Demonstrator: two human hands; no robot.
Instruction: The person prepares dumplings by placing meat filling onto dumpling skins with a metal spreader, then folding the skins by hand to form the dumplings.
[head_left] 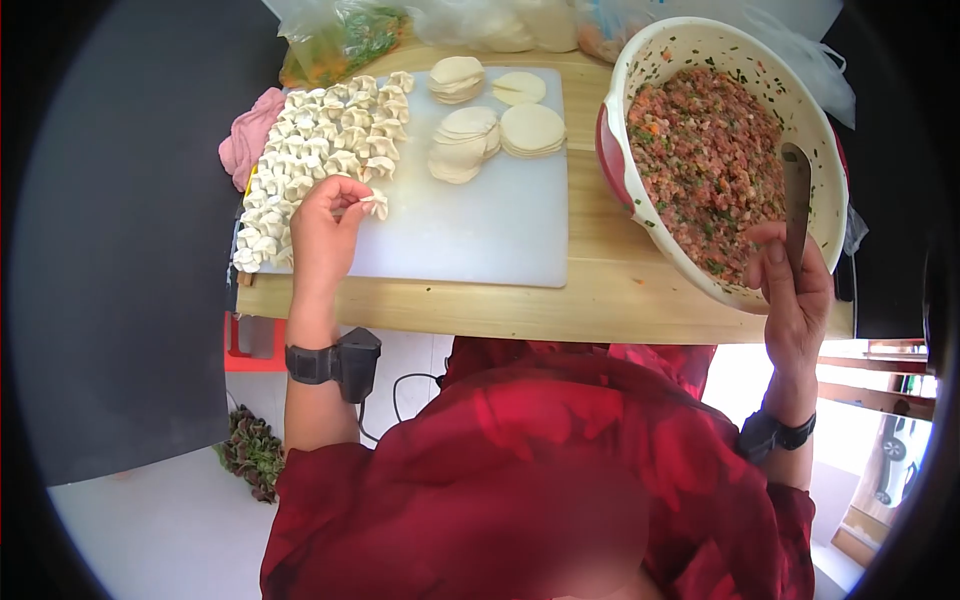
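My left hand (330, 212) pinches a folded dumpling (376, 205) between thumb and fingertips, at the right edge of the rows of finished dumplings (325, 130). These rows cover the left part of a white cutting board (470, 235). In my right hand (795, 290) is a flat metal spatula (797, 190), held upright at the near right rim of a large white bowl (640, 195). Minced meat filling (710, 150) flecked with green and orange lies in the bowl. Round dough wrappers (532, 130) sit in several stacks on the far right of the board.
A pink cloth (250, 135) lies left of the dumplings. Plastic bags (490, 22) line the table's far side, one with green leaves (370, 35). The wooden table (500, 312) ends just in front of me. A leafy plant (252, 452) is on the floor at left.
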